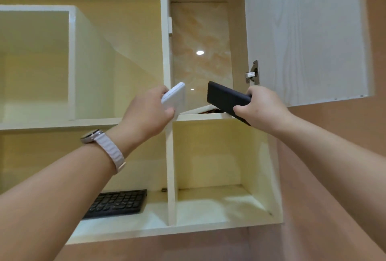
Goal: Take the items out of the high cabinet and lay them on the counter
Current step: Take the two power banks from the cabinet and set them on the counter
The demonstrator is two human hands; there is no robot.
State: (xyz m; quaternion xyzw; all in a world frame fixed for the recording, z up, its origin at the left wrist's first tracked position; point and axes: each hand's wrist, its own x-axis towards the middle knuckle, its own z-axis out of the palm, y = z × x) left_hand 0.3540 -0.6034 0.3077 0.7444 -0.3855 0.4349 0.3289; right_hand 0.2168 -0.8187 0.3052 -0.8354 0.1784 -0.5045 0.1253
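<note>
So your left hand is gripping a white slab and your right hand is clamped on a black slab, both held up at the mouth of the high cabinet, door swung open. Something dark sits at the shelf edge, can't tell what. The lower cubby on the left holds a black keyboard

Head cam, tilted way up from under the cabinet

Only one view: it looks up along my forearms, close in, both my hands mid-frame, open compartment just past my grip.
</note>
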